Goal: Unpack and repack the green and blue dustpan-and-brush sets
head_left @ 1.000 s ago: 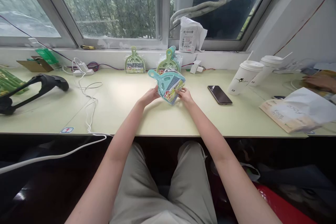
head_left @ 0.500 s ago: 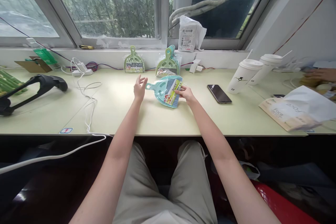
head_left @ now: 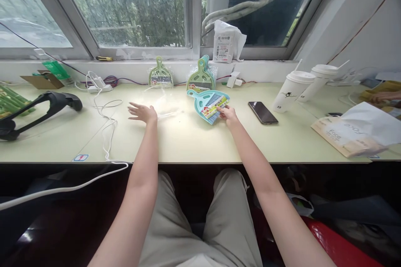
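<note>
In my right hand is a light-blue mini dustpan with a blue brush and a printed label card, gripped at its wide edge. Its handle points left, tilted above the table. My left hand is open with fingers spread to the left, holding nothing. Between the two hands, close to my left wrist, is a clear plastic bag, thin and blurred; whether it touches the table I cannot tell. Behind stand a wrapped green dustpan and a wrapped stack of green and blue dustpans against the wall.
Right of my hand lies a phone, with two white paper cups and a paper bag beyond. On the left are a black frame-like object, white cables and a green-labelled bottle. Another person's hand shows far right.
My left hand has moved left, away from the dustpan handle, and its fingers have spread. The clear bag is now off the dustpan, which my right hand has shifted slightly right and tilted.
</note>
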`<state>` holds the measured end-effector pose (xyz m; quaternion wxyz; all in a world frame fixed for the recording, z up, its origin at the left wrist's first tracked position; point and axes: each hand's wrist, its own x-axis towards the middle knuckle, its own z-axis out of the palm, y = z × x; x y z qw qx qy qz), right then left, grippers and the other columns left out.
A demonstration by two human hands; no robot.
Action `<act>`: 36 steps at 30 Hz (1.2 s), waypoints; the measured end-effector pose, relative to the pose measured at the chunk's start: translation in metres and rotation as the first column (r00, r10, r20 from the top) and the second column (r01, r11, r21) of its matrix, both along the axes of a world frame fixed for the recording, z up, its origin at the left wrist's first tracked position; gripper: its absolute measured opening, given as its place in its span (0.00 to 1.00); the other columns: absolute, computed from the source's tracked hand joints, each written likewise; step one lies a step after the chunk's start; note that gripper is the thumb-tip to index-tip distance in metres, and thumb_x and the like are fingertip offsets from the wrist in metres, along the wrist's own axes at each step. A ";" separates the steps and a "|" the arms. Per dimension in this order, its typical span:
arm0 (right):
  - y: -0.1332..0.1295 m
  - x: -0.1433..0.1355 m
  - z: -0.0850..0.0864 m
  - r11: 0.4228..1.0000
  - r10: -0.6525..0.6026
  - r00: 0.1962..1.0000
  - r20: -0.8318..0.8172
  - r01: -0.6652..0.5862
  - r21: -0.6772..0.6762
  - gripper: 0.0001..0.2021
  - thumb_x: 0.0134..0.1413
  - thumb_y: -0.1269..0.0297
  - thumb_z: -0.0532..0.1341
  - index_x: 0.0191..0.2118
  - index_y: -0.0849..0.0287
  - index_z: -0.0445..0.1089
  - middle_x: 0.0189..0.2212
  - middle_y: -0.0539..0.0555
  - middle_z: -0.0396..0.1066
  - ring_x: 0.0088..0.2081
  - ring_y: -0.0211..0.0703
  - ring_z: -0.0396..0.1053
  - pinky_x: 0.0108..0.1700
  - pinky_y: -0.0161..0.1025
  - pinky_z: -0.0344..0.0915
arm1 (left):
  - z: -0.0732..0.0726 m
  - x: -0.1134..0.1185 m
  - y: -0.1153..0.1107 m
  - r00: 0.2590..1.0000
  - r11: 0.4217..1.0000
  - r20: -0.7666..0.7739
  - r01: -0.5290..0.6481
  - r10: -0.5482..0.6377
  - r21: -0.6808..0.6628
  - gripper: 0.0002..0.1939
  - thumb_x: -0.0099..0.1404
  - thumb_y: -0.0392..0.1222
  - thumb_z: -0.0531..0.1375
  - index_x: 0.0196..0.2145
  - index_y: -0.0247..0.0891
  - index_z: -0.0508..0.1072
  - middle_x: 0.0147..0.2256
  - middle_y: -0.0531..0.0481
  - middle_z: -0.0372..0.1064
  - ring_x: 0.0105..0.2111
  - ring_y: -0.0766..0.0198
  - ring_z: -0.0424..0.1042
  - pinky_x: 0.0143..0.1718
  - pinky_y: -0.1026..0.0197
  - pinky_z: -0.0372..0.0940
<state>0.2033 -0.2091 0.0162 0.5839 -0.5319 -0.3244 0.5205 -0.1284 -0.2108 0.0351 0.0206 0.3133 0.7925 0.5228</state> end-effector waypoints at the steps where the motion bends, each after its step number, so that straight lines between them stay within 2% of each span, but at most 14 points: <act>1: 0.000 -0.001 -0.002 1.000 -0.015 1.000 -0.025 0.015 -0.007 0.12 0.42 0.76 0.69 0.33 0.59 0.68 0.29 0.50 0.76 0.27 0.35 0.72 0.30 0.31 0.67 | 0.002 0.001 -0.003 1.000 1.000 -0.008 0.009 -0.009 0.016 0.35 0.60 0.37 0.60 0.63 0.34 0.53 0.63 0.29 0.53 0.65 0.46 0.49 0.61 0.38 0.50; 3: 0.000 -0.005 -0.005 1.000 -0.023 0.998 -0.053 0.023 -0.009 0.12 0.43 0.76 0.69 0.33 0.59 0.68 0.29 0.50 0.76 0.27 0.33 0.71 0.28 0.30 0.66 | 0.006 0.015 -0.006 0.986 0.980 -0.004 0.163 -0.164 0.110 0.35 0.64 0.41 0.58 0.65 0.35 0.48 0.64 0.30 0.50 0.66 0.47 0.48 0.62 0.41 0.49; 5: -0.001 -0.013 -0.007 1.000 -0.002 0.997 -0.072 0.003 0.009 0.11 0.44 0.76 0.69 0.34 0.59 0.68 0.29 0.49 0.76 0.26 0.32 0.71 0.28 0.28 0.65 | 0.006 0.040 -0.006 0.891 0.880 0.071 0.425 -0.448 0.211 0.27 0.68 0.45 0.54 0.62 0.37 0.54 0.60 0.33 0.58 0.62 0.51 0.56 0.60 0.48 0.54; 7: -0.003 -0.022 -0.008 0.997 0.061 0.995 -0.084 -0.057 0.045 0.12 0.44 0.74 0.69 0.35 0.59 0.69 0.29 0.48 0.76 0.26 0.32 0.71 0.29 0.28 0.66 | 0.001 0.068 -0.005 0.641 0.698 0.279 0.671 -0.716 0.249 0.22 0.70 0.49 0.50 0.57 0.37 0.60 0.50 0.37 0.68 0.51 0.54 0.68 0.53 0.52 0.63; 9: -0.005 -0.028 -0.008 0.985 0.150 0.987 -0.066 -0.143 0.092 0.11 0.46 0.72 0.69 0.36 0.59 0.69 0.29 0.49 0.76 0.27 0.32 0.72 0.30 0.29 0.68 | -0.008 0.091 -0.004 0.323 0.451 0.407 0.850 -0.855 0.273 0.21 0.68 0.51 0.54 0.55 0.39 0.62 0.43 0.42 0.71 0.42 0.57 0.72 0.45 0.55 0.67; 10: -0.005 -0.030 -0.008 0.977 0.188 0.982 -0.035 -0.183 0.108 0.09 0.47 0.70 0.69 0.35 0.59 0.70 0.29 0.49 0.77 0.26 0.33 0.73 0.30 0.29 0.68 | -0.013 0.098 -0.004 0.287 0.428 0.417 0.854 -0.862 0.296 0.21 0.66 0.50 0.56 0.54 0.41 0.62 0.40 0.45 0.71 0.38 0.59 0.72 0.41 0.57 0.68; 14: 0.002 -0.023 -0.007 0.977 0.205 0.963 0.174 -0.213 0.029 0.10 0.52 0.61 0.67 0.27 0.62 0.69 0.20 0.50 0.72 0.16 0.32 0.65 0.17 0.28 0.58 | -0.023 0.099 0.001 0.435 0.613 0.484 0.727 -0.759 0.310 0.15 0.64 0.50 0.57 0.45 0.40 0.67 0.31 0.52 0.67 0.27 0.65 0.67 0.31 0.62 0.64; 18: 0.011 0.000 -0.008 0.999 0.012 1.000 -0.006 -0.012 0.034 0.22 0.64 0.51 0.53 0.24 0.60 0.65 0.12 0.45 0.59 0.10 0.27 0.48 0.13 0.28 0.42 | -0.023 0.087 0.008 0.531 0.714 0.508 0.641 -0.678 0.282 0.14 0.67 0.51 0.51 0.37 0.39 0.69 0.27 0.53 0.65 0.26 0.66 0.65 0.30 0.63 0.62; 22: 0.014 0.022 -0.008 0.997 -0.059 0.985 -0.163 0.067 0.045 0.33 0.64 0.40 0.35 0.25 0.57 0.64 0.12 0.43 0.50 0.11 0.29 0.40 0.13 0.30 0.42 | -0.029 0.091 0.008 0.514 0.657 0.457 0.714 -0.726 0.242 0.17 0.66 0.54 0.51 0.36 0.39 0.70 0.26 0.53 0.65 0.27 0.63 0.66 0.32 0.61 0.63; 25: 0.015 0.035 -0.008 0.985 -0.134 0.980 -0.146 0.147 0.084 0.34 0.62 0.39 0.30 0.27 0.55 0.63 0.13 0.43 0.48 0.11 0.31 0.41 0.14 0.31 0.44 | -0.035 0.099 0.004 0.475 0.569 0.350 0.783 -0.807 0.251 0.17 0.63 0.55 0.55 0.31 0.38 0.70 0.28 0.50 0.69 0.32 0.60 0.68 0.38 0.59 0.63; 28: 0.018 0.042 -0.006 0.944 -0.316 0.947 -0.062 0.320 0.076 0.28 0.63 0.43 0.34 0.29 0.54 0.61 0.13 0.42 0.50 0.11 0.32 0.45 0.16 0.31 0.47 | -0.036 0.104 -0.001 0.407 0.491 0.322 0.834 -0.855 0.250 0.18 0.60 0.56 0.57 0.28 0.37 0.71 0.29 0.48 0.71 0.36 0.58 0.69 0.42 0.58 0.62; 31: 0.014 0.030 -0.001 0.925 -0.373 0.923 0.094 0.362 0.113 0.20 0.60 0.46 0.44 0.32 0.54 0.64 0.15 0.44 0.58 0.14 0.33 0.52 0.19 0.32 0.51 | -0.034 0.108 -0.004 0.377 0.460 0.319 0.854 -0.869 0.244 0.18 0.61 0.57 0.56 0.29 0.38 0.72 0.30 0.48 0.72 0.38 0.56 0.70 0.43 0.57 0.62; 33: 0.006 0.009 0.001 0.929 -0.330 0.892 0.309 0.248 0.277 0.17 0.58 0.49 0.49 0.32 0.55 0.67 0.20 0.49 0.66 0.19 0.36 0.60 0.24 0.34 0.57 | -0.033 0.111 -0.007 0.396 0.466 0.287 0.851 -0.872 0.242 0.19 0.62 0.58 0.55 0.29 0.38 0.72 0.31 0.48 0.72 0.39 0.56 0.69 0.44 0.57 0.62; 36: -0.011 -0.032 0.000 0.851 -0.244 0.654 0.717 -0.210 0.481 0.11 0.58 0.55 0.55 0.30 0.54 0.70 0.33 0.56 0.74 0.38 0.46 0.69 0.40 0.40 0.63 | -0.033 0.116 -0.011 0.457 0.494 0.194 0.833 -0.868 0.249 0.19 0.63 0.57 0.54 0.29 0.39 0.72 0.31 0.48 0.72 0.38 0.57 0.69 0.44 0.58 0.62</act>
